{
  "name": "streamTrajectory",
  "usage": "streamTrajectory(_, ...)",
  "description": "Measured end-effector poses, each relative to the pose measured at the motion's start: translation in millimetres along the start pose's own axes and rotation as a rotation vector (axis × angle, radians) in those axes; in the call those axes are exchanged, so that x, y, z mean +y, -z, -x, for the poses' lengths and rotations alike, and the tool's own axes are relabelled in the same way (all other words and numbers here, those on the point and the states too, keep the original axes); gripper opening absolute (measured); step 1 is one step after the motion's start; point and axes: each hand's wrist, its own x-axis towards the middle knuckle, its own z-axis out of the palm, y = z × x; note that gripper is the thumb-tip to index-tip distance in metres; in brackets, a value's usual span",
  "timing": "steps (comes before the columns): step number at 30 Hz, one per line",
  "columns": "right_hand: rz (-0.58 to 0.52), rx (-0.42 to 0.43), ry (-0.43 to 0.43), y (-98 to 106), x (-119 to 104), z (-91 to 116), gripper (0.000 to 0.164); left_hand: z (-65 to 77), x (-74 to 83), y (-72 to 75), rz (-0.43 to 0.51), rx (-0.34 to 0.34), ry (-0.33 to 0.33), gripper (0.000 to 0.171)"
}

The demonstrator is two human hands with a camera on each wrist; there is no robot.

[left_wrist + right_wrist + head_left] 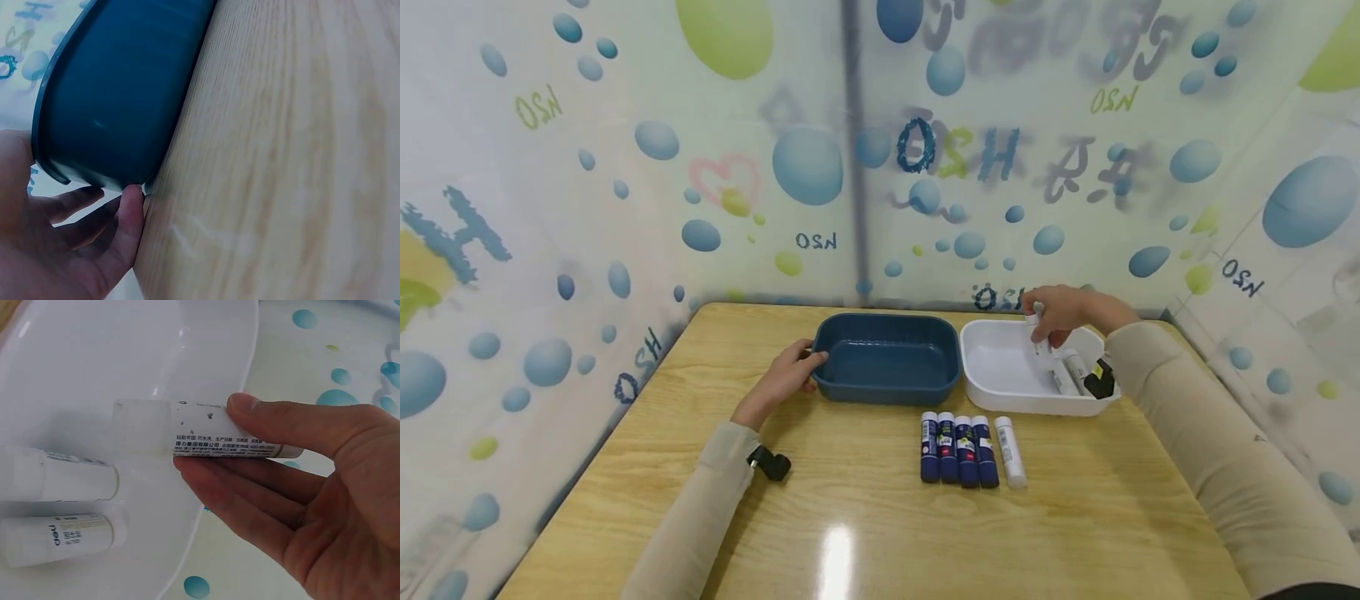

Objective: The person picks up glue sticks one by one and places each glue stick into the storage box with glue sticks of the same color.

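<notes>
My right hand [1055, 312] pinches a white glue stick [215, 428] between thumb and fingers, above the white plastic tray [1000, 401]. Two more white glue sticks [78, 477] lie side by side in that tray. At the left end of the dark blue tray [887, 392], my left hand [792, 365] grips the rim, thumb over the edge and fingers against the outer wall. In the left wrist view, the fingertips [132, 195] touch the tray's outside near the tabletop. The thumb's tip is hidden there.
In front of the trays, several dark blue glue sticks [966, 454] with white caps lie in a row. Beside them on the right lies one white glue stick [1011, 452]. The wooden table [865, 517] meets a patterned curtain [760, 275] at the back and sides.
</notes>
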Motion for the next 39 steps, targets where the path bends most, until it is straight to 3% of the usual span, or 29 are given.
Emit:
streamTrajectory(7, 0.001, -0.033, -0.028, -9, 9, -7, 0.036, -0.5, 0.1, 1.1, 0.003, -0.009, -0.002, 0.061)
streamTrajectory(23, -0.023, -0.015, -0.085, -18, 21, -17, 0.040, 2.0, 5.7, 1.6, 0.030, -0.019, -0.006, 0.059)
streamTrajectory(30, -0.015, 0.005, -0.120, -18, 25, -19, 0.034, -0.1, 0.0, 0.4, 0.000, 0.002, -0.008, 0.060)
streamTrajectory(39, -0.005, -0.056, -0.170, -21, 35, -16, 0.023, -0.9, -0.5, -0.4, 0.004, 0.005, 0.006, 0.060)
